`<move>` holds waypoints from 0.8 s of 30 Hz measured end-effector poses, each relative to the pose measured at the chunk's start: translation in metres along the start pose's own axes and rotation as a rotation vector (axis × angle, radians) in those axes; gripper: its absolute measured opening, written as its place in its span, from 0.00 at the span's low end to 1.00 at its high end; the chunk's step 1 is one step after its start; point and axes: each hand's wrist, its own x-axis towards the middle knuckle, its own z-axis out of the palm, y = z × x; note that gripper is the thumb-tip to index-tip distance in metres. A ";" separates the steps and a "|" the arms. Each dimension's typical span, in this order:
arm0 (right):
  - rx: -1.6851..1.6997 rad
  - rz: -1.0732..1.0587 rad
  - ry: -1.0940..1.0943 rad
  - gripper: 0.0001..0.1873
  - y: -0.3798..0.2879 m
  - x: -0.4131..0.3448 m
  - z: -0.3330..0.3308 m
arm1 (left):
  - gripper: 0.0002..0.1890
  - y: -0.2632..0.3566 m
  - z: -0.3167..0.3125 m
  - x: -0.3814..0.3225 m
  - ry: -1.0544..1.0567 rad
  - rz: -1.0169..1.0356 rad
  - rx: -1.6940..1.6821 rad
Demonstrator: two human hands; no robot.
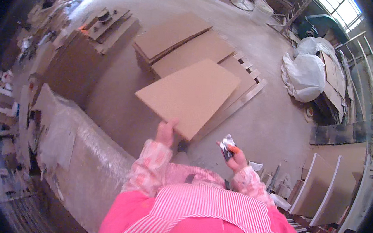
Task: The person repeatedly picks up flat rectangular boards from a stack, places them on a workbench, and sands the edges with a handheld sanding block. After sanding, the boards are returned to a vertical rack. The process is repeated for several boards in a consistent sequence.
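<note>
My left hand (166,133) grips the near edge of a flat brown fibreboard panel (190,92), thumb on top. The panel tilts over other boards, and its far part covers some of them. My right hand (236,160) is apart from the panel, to its right, closed around a small object (227,146) with white, dark and orange parts; I cannot tell exactly what it is. Beyond the panel lie more brown boards (195,51), with a stack of boards (173,35) at the far left. Under the right-hand boards a wooden pallet (258,84) shows its slats.
To the left is a long plastic-wrapped block (88,148), with a large brown stack (74,65) behind it. White-edged panels (314,189) lean at the right. White plastic sacks (303,73) and a white bucket (262,11) stand farther off on the concrete floor (265,122).
</note>
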 end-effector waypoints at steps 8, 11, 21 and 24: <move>0.116 0.306 -0.255 0.17 0.045 -0.023 -0.012 | 0.25 0.031 -0.126 -0.367 0.304 -0.001 -0.298; -0.014 0.366 -0.190 0.20 0.046 -0.040 0.000 | 0.25 0.021 -0.161 -0.458 0.480 0.031 -0.259; -0.540 0.769 -0.258 0.17 0.230 -0.033 0.096 | 0.26 -0.028 -0.283 -0.612 1.002 0.133 -0.422; -0.680 0.911 -0.306 0.17 0.282 -0.029 0.127 | 0.26 -0.037 -0.344 -0.641 1.153 0.008 -0.373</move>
